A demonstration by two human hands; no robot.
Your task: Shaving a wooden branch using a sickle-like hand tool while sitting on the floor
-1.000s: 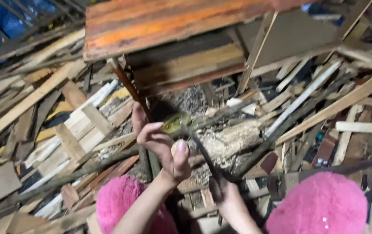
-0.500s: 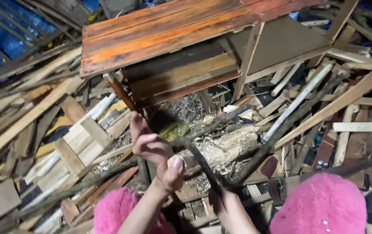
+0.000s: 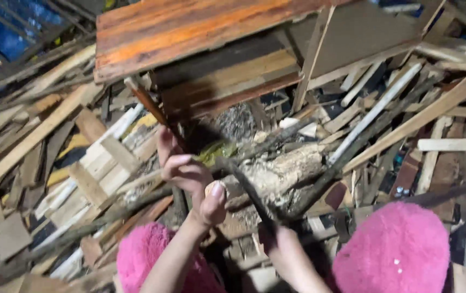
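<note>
Item: dark thin stick [image 3: 246, 187], long, runs from ctr of frame down toward 6 o'clock, lying diagonally over the scrap heap. Left hand [image 3: 192, 182], approx 7 o'clock of ctr: grip part curled, fingers bent over a small pale piece [image 3: 211, 188] at thumb, upper end of stick just beside it; whether fingers actually clamp the stick, cannot tell. Right hand [image 3: 271, 239], approx 6 o'clock: grip closed round lower end of stick, fingers mostly hidden in shadow. Pale rough log [image 3: 281, 171] at 3 o'clock of left hand, under the stick. Greenish scrap [image 3: 216, 152] just above left hand, 12 o'clock. Wooden crate-like frame [image 3: 206, 43], reddish-orange planks, tilted, at 12 o'clock of frame. Loose planks and offcuts [image 3: 97, 163] spread 9 o'clock; more slats [image 3: 401, 108] at 3 o'clock. Pink fuzzy slippers [image 3: 393, 252] at 5 o'clock and 7 o'clock, lower edge. Blue sheet [image 3: 0, 32] at 10 o'clock corner.
</note>
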